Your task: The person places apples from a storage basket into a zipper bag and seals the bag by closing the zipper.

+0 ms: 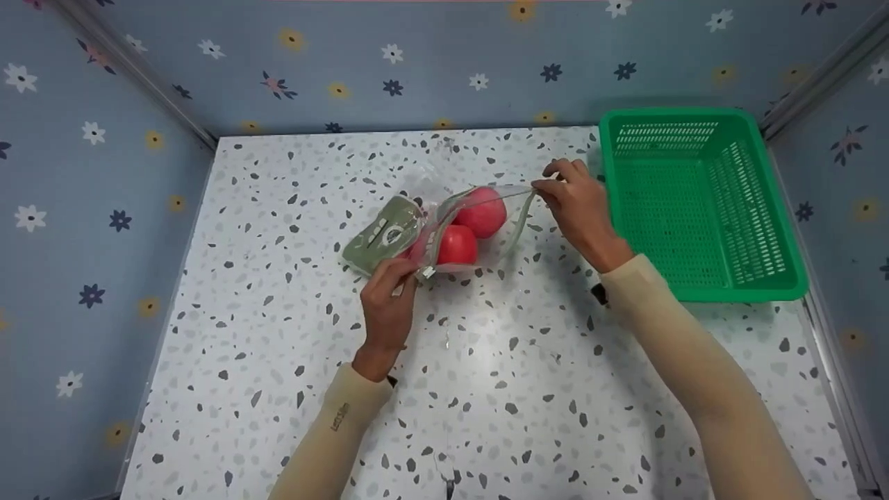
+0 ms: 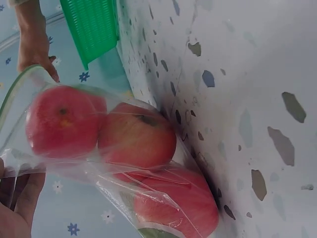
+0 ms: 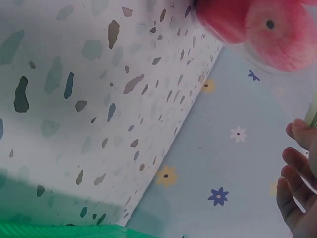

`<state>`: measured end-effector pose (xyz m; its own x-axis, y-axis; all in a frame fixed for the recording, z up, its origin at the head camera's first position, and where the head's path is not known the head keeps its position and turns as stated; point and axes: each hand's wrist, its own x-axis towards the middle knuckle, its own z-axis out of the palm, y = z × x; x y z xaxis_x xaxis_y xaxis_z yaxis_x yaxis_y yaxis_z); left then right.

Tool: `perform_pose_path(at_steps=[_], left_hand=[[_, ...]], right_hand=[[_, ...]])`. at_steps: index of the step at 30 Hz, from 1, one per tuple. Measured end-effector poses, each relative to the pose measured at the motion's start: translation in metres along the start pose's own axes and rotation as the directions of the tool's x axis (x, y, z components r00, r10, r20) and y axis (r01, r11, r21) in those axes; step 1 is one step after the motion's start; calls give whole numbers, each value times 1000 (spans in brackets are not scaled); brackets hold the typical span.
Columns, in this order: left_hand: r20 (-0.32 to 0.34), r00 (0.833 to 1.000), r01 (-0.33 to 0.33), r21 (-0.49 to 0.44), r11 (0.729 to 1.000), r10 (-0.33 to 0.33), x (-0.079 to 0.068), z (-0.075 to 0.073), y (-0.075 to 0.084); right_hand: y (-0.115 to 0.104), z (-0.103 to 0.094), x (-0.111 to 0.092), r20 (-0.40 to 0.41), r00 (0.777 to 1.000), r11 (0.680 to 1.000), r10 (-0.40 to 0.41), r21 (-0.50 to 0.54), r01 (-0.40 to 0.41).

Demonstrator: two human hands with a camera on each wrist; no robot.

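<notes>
A clear zip bag with a green printed panel lies on the speckled table, its mouth toward the right. Red apples fill it; the left wrist view shows several through the film, one apple with its stem end showing. My left hand pinches the near edge of the bag's mouth, beside the white zip slider. With thumb and fingertips my right hand pinches the far right corner of the mouth, pulling the film taut. In the right wrist view, the right hand's fingers are curled by the green strip.
A green plastic basket with slotted walls stands at the table's back right corner, close by my right forearm. Flower-patterned panels rise behind and on both sides of the speckled table.
</notes>
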<state>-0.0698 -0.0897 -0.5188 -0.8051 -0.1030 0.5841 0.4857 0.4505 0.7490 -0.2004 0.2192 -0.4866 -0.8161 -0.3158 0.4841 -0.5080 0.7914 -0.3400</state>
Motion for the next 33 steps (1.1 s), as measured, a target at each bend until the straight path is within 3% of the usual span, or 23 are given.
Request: perform_pose_path(at_steps=[9, 19, 33], left_hand=[[-61, 996, 56, -24, 998, -58, 9, -3, 3], [-105, 994, 18, -135, 991, -32, 17, 0, 2], [-138, 989, 23, -139, 990, -42, 28, -1, 13]], right_hand=[[-2, -13, -9, -28, 997, 997, -68, -28, 67], [-5, -30, -17, -44, 996, 996, -76, -54, 74], [-12, -50, -33, -117, 990, 996, -84, -45, 80]])
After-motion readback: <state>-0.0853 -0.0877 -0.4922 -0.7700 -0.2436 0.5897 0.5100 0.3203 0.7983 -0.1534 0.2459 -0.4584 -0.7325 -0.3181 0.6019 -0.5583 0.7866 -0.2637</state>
